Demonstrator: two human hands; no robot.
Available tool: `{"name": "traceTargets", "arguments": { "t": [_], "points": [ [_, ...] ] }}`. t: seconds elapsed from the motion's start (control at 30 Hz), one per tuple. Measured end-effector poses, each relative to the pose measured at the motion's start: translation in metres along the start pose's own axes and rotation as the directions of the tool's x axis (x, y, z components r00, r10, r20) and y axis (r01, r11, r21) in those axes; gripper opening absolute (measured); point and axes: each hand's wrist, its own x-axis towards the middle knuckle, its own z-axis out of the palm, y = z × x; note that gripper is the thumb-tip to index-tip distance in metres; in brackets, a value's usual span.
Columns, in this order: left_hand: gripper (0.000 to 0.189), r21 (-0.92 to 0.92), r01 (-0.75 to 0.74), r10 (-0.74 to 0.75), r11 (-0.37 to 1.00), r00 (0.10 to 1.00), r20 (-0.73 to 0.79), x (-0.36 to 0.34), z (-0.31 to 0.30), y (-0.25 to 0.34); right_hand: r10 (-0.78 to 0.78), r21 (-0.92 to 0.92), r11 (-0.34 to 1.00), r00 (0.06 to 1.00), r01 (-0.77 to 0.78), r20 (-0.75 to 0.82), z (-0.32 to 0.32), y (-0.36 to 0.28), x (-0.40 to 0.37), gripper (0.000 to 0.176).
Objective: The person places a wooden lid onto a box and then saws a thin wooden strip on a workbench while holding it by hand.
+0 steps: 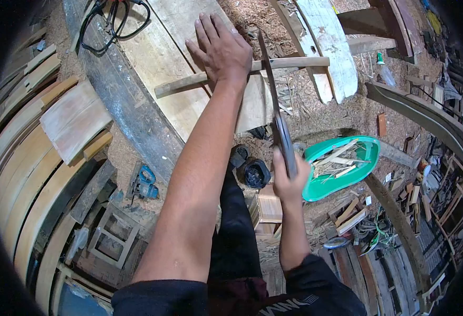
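Observation:
My left hand (223, 57) lies flat with fingers stretched out, pressing a narrow wooden strip (181, 84) down on pale boards (144, 63). The strip runs crosswise under my palm, and its right end sticks out past the boards. In my right hand (290, 179) is a handsaw (274, 97), gripped at its near end. Its long dark blade points away from me, seen nearly edge-on, and crosses the strip just right of my left hand.
A green tub (309, 196) with wood scraps stands right of my right hand. Below the boards is a black container (255, 174). A blue power tool (146, 183) sits at left on the sawdust floor. A cable (92, 50) lies at the top left; stacked planks (28, 195) line the left side.

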Motion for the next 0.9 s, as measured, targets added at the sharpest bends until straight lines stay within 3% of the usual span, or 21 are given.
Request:
{"name": "traceTargets", "arguments": {
  "t": [0.1, 0.2, 0.23, 0.3, 0.43, 0.5, 0.6, 0.73, 0.77, 0.8, 0.9],
  "points": [
    [0.06, 0.006, 0.003, -0.003, 1.0, 1.0, -0.003, 0.0, 0.001, 0.0, -0.067, 0.002, 0.998, 0.998, 0.067, -0.021, -0.014, 0.001, -0.037, 0.023],
    [0.061, -0.001, -0.004, 0.004, 1.0, 0.999, 0.041, -0.001, -0.002, 0.0, -0.088, -0.009, 0.996, 0.996, 0.088, -0.018, 0.008, -0.014, 0.022, 0.026],
    [0.063, -0.012, 0.007, -0.006, 1.0, 0.998, 0.068, -0.001, -0.004, 0.0, 0.002, 0.093, 0.996, 1.0, -0.001, -0.009, 0.02, -0.015, 0.044, 0.03],
    [0.061, -0.021, -0.005, 0.006, 1.0, 0.999, 0.037, -0.001, -0.003, 0.0, -0.024, -0.004, 1.0, 1.0, 0.024, -0.003, 0.017, -0.013, 0.048, 0.028],
    [0.059, -0.01, -0.008, 0.007, 1.0, 1.0, -0.03, 0.002, 0.002, 0.001, -0.011, 0.077, 0.997, 0.999, 0.014, -0.047, -0.009, -0.005, -0.037, 0.021],
    [0.059, 0.025, -0.016, 0.018, 1.0, 0.998, -0.055, -0.002, 0.008, -0.003, -0.096, 0.069, 0.993, 0.993, 0.1, -0.067, -0.005, -0.004, -0.023, 0.023],
    [0.06, -0.025, -0.004, 0.005, 1.0, 0.999, 0.035, -0.001, -0.002, 0.0, -0.001, 0.092, 0.996, 1.0, 0.003, -0.013, 0.023, -0.015, 0.047, 0.029],
    [0.06, -0.021, 0.009, -0.008, 1.0, 0.997, 0.077, 0.001, -0.006, 0.002, -0.039, 0.043, 0.998, 0.999, 0.04, -0.009, 0.005, -0.002, -0.002, 0.029],
    [0.06, 0.004, -0.001, 0.001, 1.0, 0.999, 0.053, -0.001, -0.005, 0.001, -0.1, 0.031, 0.994, 0.994, 0.101, -0.048, 0.0, 0.002, -0.024, 0.028],
    [0.059, 0.027, -0.006, 0.006, 1.0, 1.0, 0.019, -0.003, -0.003, 0.002, -0.065, 0.023, 0.998, 0.997, 0.066, -0.043, -0.007, -0.004, -0.034, 0.028],
    [0.059, 0.033, -0.009, 0.009, 0.999, 1.0, 0.014, -0.002, 0.0, -0.002, -0.016, 0.077, 0.997, 0.999, 0.018, -0.033, 0.001, -0.007, 0.0, 0.028]
  ]
}}
